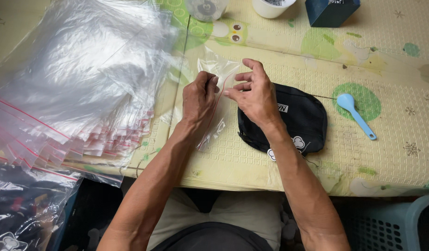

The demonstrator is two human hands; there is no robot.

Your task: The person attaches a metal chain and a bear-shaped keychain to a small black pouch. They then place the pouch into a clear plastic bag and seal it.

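My left hand [199, 99] and my right hand [254, 90] both pinch the red-striped top edge of a small clear zip bag [218, 69] that stands between them over the mat. The bag's lower end hangs near my left wrist. Under my right hand and wrist lies a black fabric pouch [304, 118] with a white label and a small white charm on its near edge.
A big fanned pile of clear zip bags [79, 79] with red strips covers the left of the patterned yellow mat [391, 139]. A light blue plastic spoon [356, 114] lies right. A white cup [270, 7], a clear container [206, 8] and a dark blue box [331, 11] stand at the back. A blue basket [400, 223] sits lower right.
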